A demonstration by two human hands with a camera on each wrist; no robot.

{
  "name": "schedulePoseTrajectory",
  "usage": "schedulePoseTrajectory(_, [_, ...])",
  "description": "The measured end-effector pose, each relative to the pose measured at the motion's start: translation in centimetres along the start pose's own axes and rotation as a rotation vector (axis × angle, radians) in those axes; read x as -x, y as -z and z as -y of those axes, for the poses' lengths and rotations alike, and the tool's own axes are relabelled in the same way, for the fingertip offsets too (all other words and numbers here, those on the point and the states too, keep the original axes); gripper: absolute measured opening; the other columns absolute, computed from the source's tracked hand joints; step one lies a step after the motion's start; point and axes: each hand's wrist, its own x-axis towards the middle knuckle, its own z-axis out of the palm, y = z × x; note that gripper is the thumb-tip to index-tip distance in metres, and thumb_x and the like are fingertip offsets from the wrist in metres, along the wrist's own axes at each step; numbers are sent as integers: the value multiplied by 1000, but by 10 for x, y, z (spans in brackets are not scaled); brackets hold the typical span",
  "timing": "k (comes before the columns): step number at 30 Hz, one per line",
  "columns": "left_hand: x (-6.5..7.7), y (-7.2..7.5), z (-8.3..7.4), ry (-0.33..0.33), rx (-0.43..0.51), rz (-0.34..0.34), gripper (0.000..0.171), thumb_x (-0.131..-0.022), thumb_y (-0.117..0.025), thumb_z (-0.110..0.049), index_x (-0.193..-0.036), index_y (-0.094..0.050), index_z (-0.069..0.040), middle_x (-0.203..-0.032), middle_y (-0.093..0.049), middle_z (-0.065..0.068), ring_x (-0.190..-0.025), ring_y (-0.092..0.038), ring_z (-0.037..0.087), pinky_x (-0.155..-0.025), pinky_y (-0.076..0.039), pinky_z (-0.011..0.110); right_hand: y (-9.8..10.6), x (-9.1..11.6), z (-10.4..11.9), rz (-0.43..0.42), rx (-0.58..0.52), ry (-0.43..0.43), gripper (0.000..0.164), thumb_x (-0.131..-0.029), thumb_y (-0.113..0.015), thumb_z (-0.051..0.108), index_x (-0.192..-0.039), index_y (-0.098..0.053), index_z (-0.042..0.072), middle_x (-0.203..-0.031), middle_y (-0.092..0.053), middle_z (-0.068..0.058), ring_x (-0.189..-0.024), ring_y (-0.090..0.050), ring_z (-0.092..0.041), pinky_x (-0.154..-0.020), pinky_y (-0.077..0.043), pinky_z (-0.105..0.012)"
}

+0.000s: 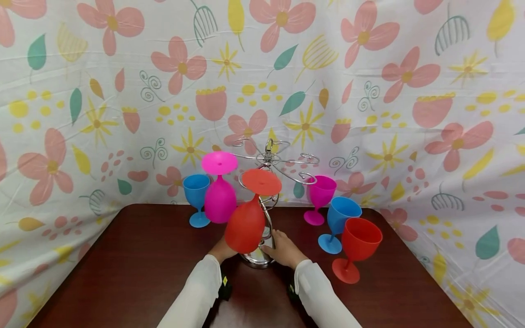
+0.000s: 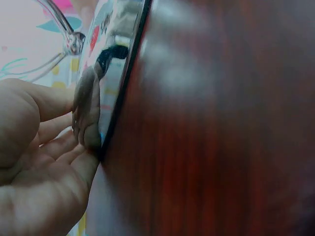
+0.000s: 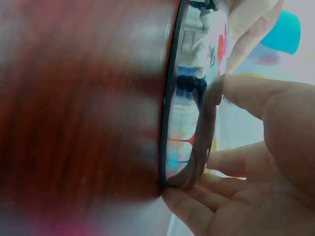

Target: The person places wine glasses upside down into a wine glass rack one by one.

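Observation:
A chrome wine glass rack (image 1: 268, 158) with curled wire arms stands at the middle of the table. Its round shiny base (image 1: 257, 260) lies between both hands. My left hand (image 1: 223, 250), partly behind a red goblet, grips the base's left edge. On the right edge, my right hand (image 1: 285, 249) holds the base. The wrist views show thumb and fingers of the left hand (image 2: 44, 147) and right hand (image 3: 261, 147) at the mirrored rim. Upside down on the rack hang a pink goblet (image 1: 220, 200) and the red goblet (image 1: 246, 228), which tilts.
Upright on the dark wooden table (image 1: 164, 273) are a blue goblet (image 1: 196, 190) at back left, and a pink goblet (image 1: 321, 193), a blue goblet (image 1: 342, 214) and a red goblet (image 1: 361, 238) at right. A flowered cloth (image 1: 254, 68) hangs behind.

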Motion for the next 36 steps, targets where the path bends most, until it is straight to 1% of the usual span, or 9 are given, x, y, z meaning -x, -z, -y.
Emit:
schedulePoseTrajectory(7, [0, 3, -2, -28, 10, -48, 8, -90, -64, -3, -93, -58, 2, -71, -52, -7, -70, -51, 9, -70, -47, 28, 0, 12, 7, -19, 64, 10, 77, -97, -67, 35, -145, -36, -17, -148, -36, -36, -138, -37, -47, -111, -34, -54])
schedulePoseTrajectory(12, [-1, 0, -4, -139, 29, -157, 12, -92, -64, 1, -96, -58, 11, -78, -61, 11, -79, -59, 21, -76, -52, 31, 1, 20, 13, 5, 93, -22, 79, -96, -67, 37, -144, -36, -18, -145, -38, -36, -134, -42, -46, -109, -38, -54])
schedulePoseTrajectory(16, [-3, -4, -5, 16, -43, -259, 20, -94, -69, -7, -104, -61, 9, -90, -66, 16, -89, -63, 27, -84, -55, 43, 0, 23, 16, 7, 128, -22, 80, -96, -68, 38, -143, -37, -19, -140, -43, -36, -126, -50, -45, -104, -43, -54])
schedulePoseTrajectory(19, [-4, -5, -8, 121, -101, -264, 21, -95, -70, -13, -105, -60, 3, -90, -63, 12, -90, -60, 24, -85, -53, 49, -1, 23, 16, -1, 149, -19, 79, -95, -68, 38, -142, -39, -19, -139, -44, -35, -124, -52, -44, -103, -44, -53])
schedulePoseTrajectory(25, [-1, -9, -19, 114, -217, -239, 20, -97, -65, -13, -87, -53, -2, -76, -52, 7, -79, -55, 24, -77, -49, 48, 10, 19, 16, 16, 132, 35, 58, -94, -69, 32, -117, -58, -20, -116, -58, -33, -109, -60, -42, -93, -51, -52])
schedulePoseTrajectory(27, [1, -11, -23, 138, -232, -235, 15, -98, -64, -13, -103, -60, 1, -93, -61, 14, -95, -59, 31, -87, -48, 54, 16, 13, 14, 34, 109, 58, 44, -95, -66, 26, -107, -62, -17, -108, -61, -29, -102, -60, -39, -89, -51, -51])
schedulePoseTrajectory(29, [4, -13, -24, 188, -215, -218, 35, -98, -63, -15, -126, -58, 4, -121, -61, 20, -115, -55, 38, -97, -43, 60, 20, 6, 11, 43, 82, 70, 38, -96, -61, 21, -109, -62, -15, -109, -62, -27, -104, -60, -39, -91, -50, -51])
schedulePoseTrajectory(32, [9, -17, -26, 230, -174, -171, 65, -96, -63, -16, -152, -35, 5, -154, -37, 24, -139, -35, 46, -108, -30, 66, 22, -4, 4, 52, 29, 78, 46, -97, -55, 18, -128, -55, -16, -127, -57, -30, -121, -54, -42, -102, -44, -52])
schedulePoseTrajectory(36, [16, -24, -30, 187, -202, -113, 78, -94, -66, -16, -155, -24, 7, -158, -27, 27, -143, -27, 48, -110, -25, 68, 20, -17, -3, 33, -29, 103, 52, -99, -56, 18, -137, -49, -16, -136, -53, -31, -130, -47, -44, -107, -39, -54])
